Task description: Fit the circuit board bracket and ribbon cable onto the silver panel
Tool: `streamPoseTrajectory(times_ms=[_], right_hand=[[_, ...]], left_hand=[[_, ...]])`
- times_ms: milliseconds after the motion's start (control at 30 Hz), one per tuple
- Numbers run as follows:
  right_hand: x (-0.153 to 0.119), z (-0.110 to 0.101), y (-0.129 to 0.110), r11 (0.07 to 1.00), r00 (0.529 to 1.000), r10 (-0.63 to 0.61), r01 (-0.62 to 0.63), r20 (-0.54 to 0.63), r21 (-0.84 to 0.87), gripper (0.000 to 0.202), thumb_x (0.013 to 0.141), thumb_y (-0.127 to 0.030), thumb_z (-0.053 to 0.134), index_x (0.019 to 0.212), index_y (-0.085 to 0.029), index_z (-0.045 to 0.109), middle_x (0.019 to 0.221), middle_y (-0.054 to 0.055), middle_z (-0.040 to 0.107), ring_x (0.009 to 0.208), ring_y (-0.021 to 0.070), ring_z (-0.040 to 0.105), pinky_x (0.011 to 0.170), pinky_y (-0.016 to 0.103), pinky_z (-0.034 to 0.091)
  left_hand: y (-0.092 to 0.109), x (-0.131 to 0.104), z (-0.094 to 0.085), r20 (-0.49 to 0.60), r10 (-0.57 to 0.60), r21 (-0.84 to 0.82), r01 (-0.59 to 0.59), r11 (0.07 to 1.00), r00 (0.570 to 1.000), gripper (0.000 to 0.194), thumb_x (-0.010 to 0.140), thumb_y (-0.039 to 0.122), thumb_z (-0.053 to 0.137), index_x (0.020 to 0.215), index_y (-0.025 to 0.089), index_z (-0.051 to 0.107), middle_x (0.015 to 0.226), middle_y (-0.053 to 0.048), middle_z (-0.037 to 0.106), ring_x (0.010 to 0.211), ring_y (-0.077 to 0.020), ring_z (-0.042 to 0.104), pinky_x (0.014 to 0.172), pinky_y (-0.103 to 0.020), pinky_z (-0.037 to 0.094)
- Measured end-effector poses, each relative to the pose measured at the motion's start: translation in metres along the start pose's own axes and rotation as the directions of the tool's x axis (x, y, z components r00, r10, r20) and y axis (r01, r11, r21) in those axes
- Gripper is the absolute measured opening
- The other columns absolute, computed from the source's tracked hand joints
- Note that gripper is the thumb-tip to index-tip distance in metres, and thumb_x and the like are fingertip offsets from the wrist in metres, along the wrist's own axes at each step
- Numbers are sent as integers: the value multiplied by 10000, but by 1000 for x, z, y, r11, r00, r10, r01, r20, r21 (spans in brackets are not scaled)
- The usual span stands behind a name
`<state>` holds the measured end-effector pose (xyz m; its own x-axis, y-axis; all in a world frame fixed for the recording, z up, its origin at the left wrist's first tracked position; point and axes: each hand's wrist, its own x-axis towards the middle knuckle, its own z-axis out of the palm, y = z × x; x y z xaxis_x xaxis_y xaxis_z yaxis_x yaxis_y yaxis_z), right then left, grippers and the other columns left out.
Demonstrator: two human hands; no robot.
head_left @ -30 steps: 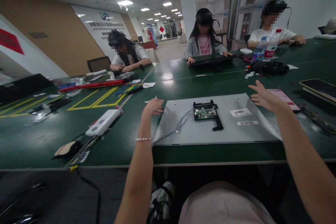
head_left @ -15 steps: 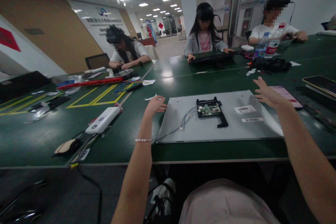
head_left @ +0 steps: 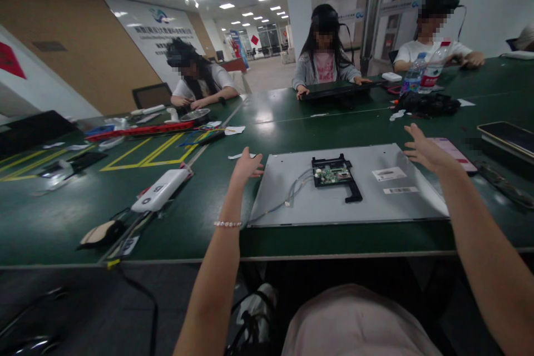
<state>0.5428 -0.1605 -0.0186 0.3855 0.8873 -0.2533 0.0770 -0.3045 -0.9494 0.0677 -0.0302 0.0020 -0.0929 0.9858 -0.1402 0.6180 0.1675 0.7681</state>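
A flat grey display panel (head_left: 275,192) lies on the green table in front of me, metal back upward. A small green circuit board (head_left: 334,175) sits on it in a black bracket (head_left: 354,192), with thin grey cables (head_left: 294,186) running to the panel's near left corner. Two white labels are stuck on its right part. My left hand (head_left: 247,167) is at the panel's left edge, fingers apart. At the far right edge is my right hand (head_left: 425,151), its fingers spread. Neither hand holds anything; whether they touch the panel's edges I cannot tell.
Right of the panel lies a lit phone (head_left: 453,154), with a dark device (head_left: 509,139) beyond. Bottles (head_left: 431,72) and a black bundle (head_left: 428,104) stand farther back. On my left are a white power bank-like box (head_left: 161,190) and a mouse (head_left: 102,232). Three people sit opposite.
My view has turned very slightly to the right. Both hands keep nearly the same place beside the panel, and the panel has not moved.
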Motion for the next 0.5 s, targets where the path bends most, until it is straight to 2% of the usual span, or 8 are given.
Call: streamPoseTrajectory(times_ms=[167,333,500], right_hand=[[1,1,1,1000,1000,-1,1,-13,-14,890,825,-817,210,1546,-303,120,1577,159,220,1380,341,348,1103,470,279],[5,0,4,1000,1000,-6,5,-10,-19,908,831,-814,197,1549,-266,108,1572,186,215,1383,338,344,1106,459,276],[8,-1,6,999,1000,-13,12,-12,-44,856,847,-800,201,1541,-308,108,1570,166,238,1366,321,381,1095,472,295]], left_hand=[[3,-2,1,-15,3,10,-3,1000,1000,870,887,373,539,1532,164,-7,1085,-192,688,666,-212,712,578,-271,556],[3,-2,3,-47,32,48,-30,998,998,830,900,337,509,1533,146,5,1061,-203,691,662,-221,711,583,-286,556],[11,-12,5,-138,61,226,-29,974,989,767,901,329,504,1528,146,104,1089,-177,690,727,-225,718,672,-295,550]])
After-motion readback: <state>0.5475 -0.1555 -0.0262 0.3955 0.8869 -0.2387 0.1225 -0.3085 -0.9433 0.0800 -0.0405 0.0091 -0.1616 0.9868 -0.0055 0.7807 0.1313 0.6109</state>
